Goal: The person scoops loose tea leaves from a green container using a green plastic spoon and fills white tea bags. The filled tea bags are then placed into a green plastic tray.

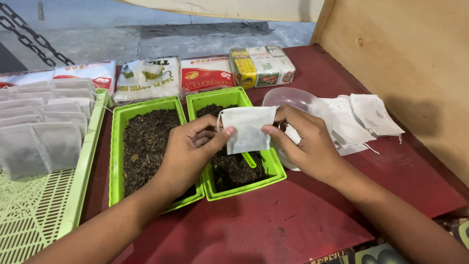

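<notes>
L hand [188,146] & R hand [305,142] nearest cam, both pinched on a white filter bag [248,128] at centre, above green tray [276,171] of loose tea. 2nd green tray [116,161] at 9 o'clock; empty bags [364,120] at 3; clear bowl [288,98] at 1.

Thin matt paper-like white bag [248,128], glossy green plastic trays [118,161], smooth red-painted table [293,215], bare matt wooden panel [405,58]
</notes>
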